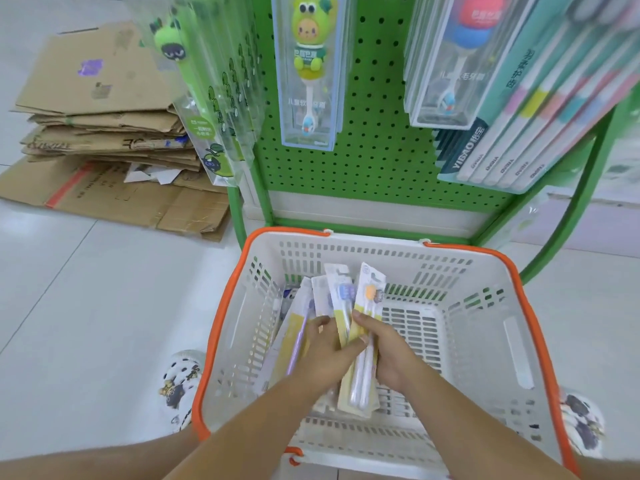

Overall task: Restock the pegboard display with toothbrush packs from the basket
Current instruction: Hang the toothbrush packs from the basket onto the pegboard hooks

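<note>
Both your hands inside white basket [478, 327] with orange rim, on floor below green pegboard [377, 140]. Your right hand [391, 355] grip: fingers curled round yellow toothbrush pack [363, 344], orange brush head up. Your left hand [325, 355] grip: fingers pinch neighbouring pack [341, 306] with purple head. More packs [294, 327] lean at basket left side. Flattened cardboard [104, 133] on floor, left.

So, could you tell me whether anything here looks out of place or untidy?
Only the flattened cardboard boxes, heaped unevenly on the floor left of the green pegboard display. The packs hanging there look orderly, and the basket sits upright.
</note>
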